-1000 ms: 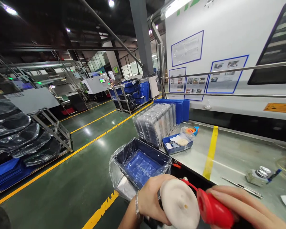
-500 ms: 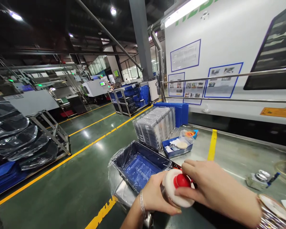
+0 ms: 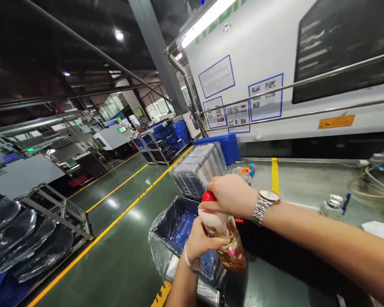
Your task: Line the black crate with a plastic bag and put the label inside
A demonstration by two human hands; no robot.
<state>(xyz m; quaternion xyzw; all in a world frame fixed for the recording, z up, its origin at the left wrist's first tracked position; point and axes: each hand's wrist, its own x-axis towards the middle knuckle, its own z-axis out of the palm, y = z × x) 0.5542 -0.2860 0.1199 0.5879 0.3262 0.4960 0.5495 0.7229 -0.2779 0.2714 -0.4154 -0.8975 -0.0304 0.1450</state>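
A clear bottle [image 3: 228,244] with brownish contents, a white top and a red cap [image 3: 208,196] is upright in front of me, over the table's near edge. My left hand [image 3: 201,239] grips the bottle's body from the left. My right hand [image 3: 231,195], with a metal watch on the wrist, is closed over the red cap from above.
A blue bin lined with clear plastic [image 3: 174,221] sits just below the bottle. Stacked clear trays [image 3: 199,168] and blue crates [image 3: 229,146] stand at the steel table's [image 3: 302,187] far left. Small jars [image 3: 331,204] and hoses [image 3: 368,183] lie at right. A white machine [image 3: 275,64] backs the table.
The bottle went from lying tilted toward me to upright and higher. My right hand moved from beside the red cap onto its top. The view swung right and down.
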